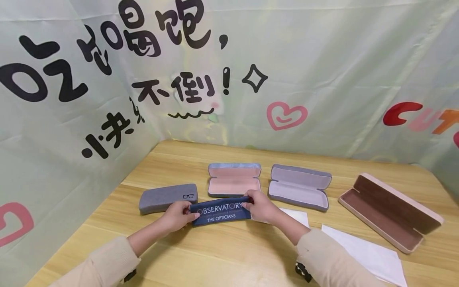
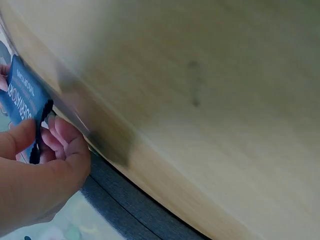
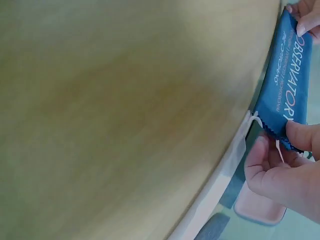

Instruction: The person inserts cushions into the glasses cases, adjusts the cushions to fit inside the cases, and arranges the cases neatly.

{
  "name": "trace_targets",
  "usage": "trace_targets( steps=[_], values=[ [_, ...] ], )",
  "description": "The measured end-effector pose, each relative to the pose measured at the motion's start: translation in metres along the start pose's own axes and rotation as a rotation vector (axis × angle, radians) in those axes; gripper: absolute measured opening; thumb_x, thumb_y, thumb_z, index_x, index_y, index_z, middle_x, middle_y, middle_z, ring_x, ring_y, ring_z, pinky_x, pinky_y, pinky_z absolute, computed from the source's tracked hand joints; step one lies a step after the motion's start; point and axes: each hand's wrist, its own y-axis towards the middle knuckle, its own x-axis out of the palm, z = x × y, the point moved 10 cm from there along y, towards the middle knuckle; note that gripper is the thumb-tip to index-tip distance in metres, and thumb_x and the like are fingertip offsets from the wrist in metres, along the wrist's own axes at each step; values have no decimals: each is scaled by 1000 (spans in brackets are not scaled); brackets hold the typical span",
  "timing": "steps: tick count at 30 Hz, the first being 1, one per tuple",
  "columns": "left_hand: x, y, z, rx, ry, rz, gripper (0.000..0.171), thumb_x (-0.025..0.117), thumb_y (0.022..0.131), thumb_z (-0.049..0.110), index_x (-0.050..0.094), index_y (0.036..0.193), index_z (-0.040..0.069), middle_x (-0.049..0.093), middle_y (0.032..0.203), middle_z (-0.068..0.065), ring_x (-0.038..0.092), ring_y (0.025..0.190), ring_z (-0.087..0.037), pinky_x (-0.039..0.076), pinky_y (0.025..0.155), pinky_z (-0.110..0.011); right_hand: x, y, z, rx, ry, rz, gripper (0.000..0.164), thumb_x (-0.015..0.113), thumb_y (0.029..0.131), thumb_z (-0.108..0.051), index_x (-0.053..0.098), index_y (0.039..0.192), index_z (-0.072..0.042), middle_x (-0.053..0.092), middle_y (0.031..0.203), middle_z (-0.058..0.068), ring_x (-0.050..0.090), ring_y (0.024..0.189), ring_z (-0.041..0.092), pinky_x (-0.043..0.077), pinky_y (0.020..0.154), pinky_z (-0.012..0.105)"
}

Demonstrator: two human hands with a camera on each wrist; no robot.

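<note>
A dark blue lens cloth (image 1: 221,211) with white lettering, OBSERVATORY THE OPTICIANS, is stretched between both hands as a folded strip. My left hand (image 1: 175,217) pinches its left end between thumb and fingers. Its right end is pinched by my right hand (image 1: 261,206). Layered zigzag edges of the cloth (image 3: 287,80) show in the right wrist view beside the right thumb. Just behind the left hand lies a closed grey glasses case (image 1: 166,196) with a small glasses print. The open case with pink lining (image 1: 234,185) is directly behind the cloth, partly covered by it.
Further right stand an open purple-grey case (image 1: 299,194) and an open pink case with brown lining (image 1: 385,217). White folded cloths (image 1: 365,251) lie on the wooden table (image 1: 215,255), partly under the right forearm. Printed fabric (image 1: 322,71) hangs around the back and left.
</note>
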Motion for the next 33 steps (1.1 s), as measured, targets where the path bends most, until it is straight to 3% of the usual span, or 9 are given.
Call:
trace_targets(
  steps=[4, 14, 24, 33],
  values=[
    [-1, 3, 7, 17, -65, 17, 29, 63, 86, 7, 41, 68, 5, 41, 61, -2, 48, 52, -15, 41, 49, -26, -9, 1, 3, 3, 22, 37, 5, 54, 90, 0, 54, 85, 2, 62, 75, 9, 56, 69, 13, 45, 61, 24],
    [-10, 16, 25, 61, -114, 41, 26, 60, 88, 6, 42, 70, 4, 40, 58, -1, 42, 52, -13, 36, 53, -24, -25, 0, 5, 6, 46, 136, 6, 54, 90, -1, 53, 88, 4, 63, 72, 11, 54, 62, 12, 44, 55, 23],
    [-8, 28, 33, 55, -153, 76, 25, 60, 89, 8, 43, 72, 4, 41, 59, 0, 40, 52, -12, 34, 51, -23, -40, 4, 12, 32, 82, 213, 21, 55, 91, -4, 41, 75, -4, 45, 58, 0, 45, 55, 10, 34, 49, 21],
    [-10, 43, 45, 64, -117, 113, 24, 62, 88, 11, 45, 72, 5, 45, 65, -1, 44, 54, -12, 38, 53, -23, -54, 12, 20, 58, 90, 298, 20, 57, 90, -8, 46, 74, -2, 40, 54, -2, 39, 50, 9, 32, 47, 21]
  ],
)
